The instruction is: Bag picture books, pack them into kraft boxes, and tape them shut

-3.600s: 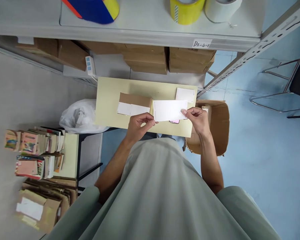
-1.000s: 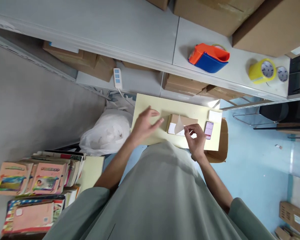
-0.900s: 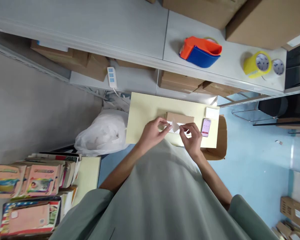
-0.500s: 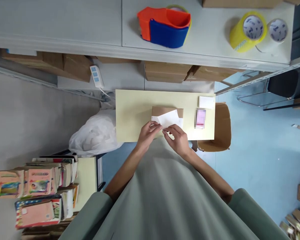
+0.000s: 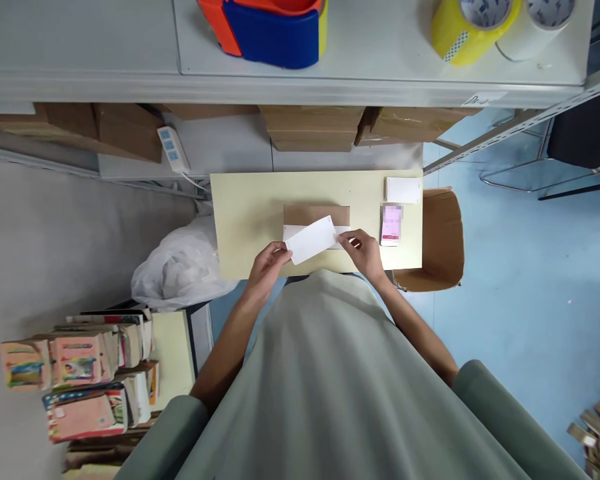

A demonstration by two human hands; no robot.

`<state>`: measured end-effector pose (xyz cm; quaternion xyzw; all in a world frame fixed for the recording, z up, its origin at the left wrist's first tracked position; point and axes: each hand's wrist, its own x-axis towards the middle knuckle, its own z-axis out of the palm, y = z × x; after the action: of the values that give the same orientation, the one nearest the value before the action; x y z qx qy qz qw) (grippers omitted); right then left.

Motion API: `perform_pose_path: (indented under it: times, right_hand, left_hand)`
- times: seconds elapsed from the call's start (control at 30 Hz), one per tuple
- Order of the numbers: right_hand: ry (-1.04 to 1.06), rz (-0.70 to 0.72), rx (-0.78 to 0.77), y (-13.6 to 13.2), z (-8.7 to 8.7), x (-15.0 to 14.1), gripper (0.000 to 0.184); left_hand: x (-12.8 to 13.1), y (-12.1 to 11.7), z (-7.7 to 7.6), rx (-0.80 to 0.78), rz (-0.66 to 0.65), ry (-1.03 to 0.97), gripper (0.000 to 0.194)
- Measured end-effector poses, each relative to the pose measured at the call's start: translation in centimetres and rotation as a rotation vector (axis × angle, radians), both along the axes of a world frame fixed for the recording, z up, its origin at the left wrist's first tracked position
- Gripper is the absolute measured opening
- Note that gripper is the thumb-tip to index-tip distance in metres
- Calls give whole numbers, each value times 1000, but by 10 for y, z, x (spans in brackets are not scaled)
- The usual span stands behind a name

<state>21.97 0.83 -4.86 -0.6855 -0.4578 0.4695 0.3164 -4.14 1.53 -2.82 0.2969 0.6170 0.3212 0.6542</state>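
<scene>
Over a small brown cardboard box (image 5: 316, 215) hangs a slanted white slip of paper (image 5: 311, 240), probably a label. Its lower left end is pinched between the thumb and fingers of my left hand (image 5: 270, 261). My right hand (image 5: 364, 252) has its fingertips closed at the slip's right end. White also shows on the box's near part, below and beside the slip; whether it is a second sheet I cannot tell. A phone (image 5: 391, 225) with a pinkish screen lies to the right of my right hand, below a stack of white slips (image 5: 403, 190).
The pale yellow table (image 5: 245, 200) stands before a grey shelf (image 5: 105, 47) holding a blue-and-orange tape dispenser (image 5: 275, 33) and tape rolls (image 5: 460, 33). An open carton (image 5: 443, 233) is at right, a white plastic bag (image 5: 180, 267) at left. Books (image 5: 80, 360) are stacked lower left.
My hands have drawn apart, left hand leftward and right hand slightly right, so the slip stretches between them. The whole view has shifted a little, with the shelf higher in the picture.
</scene>
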Motion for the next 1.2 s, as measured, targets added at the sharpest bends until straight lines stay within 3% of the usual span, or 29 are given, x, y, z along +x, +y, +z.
perform_pose_path:
  times: [0.13, 0.3, 0.57, 0.77, 1.0, 1.2]
  right_hand:
    - [95, -8, -89, 5, -13, 4, 48]
    - [84, 2, -98, 2, -15, 1, 40]
    - [58, -32, -106, -21, -17, -6, 38]
    - [-9, -113, -114, -16, -28, -8, 43]
    - [-132, -117, -114, 13, -52, -13, 47]
    - [-240, -87, -167, 15, -69, -17, 47]
  left_hand:
    - [-2, 2, 4, 4, -71, 22, 51]
    - [-4, 7, -1, -7, -127, 58, 57]
    - [-13, 11, -40, -68, -207, 86, 65]
    - [-8, 25, -68, -7, -153, 112, 63]
    - [11, 63, -93, 6, -199, 304, 40]
    - [17, 77, -116, 18, -243, 437, 21]
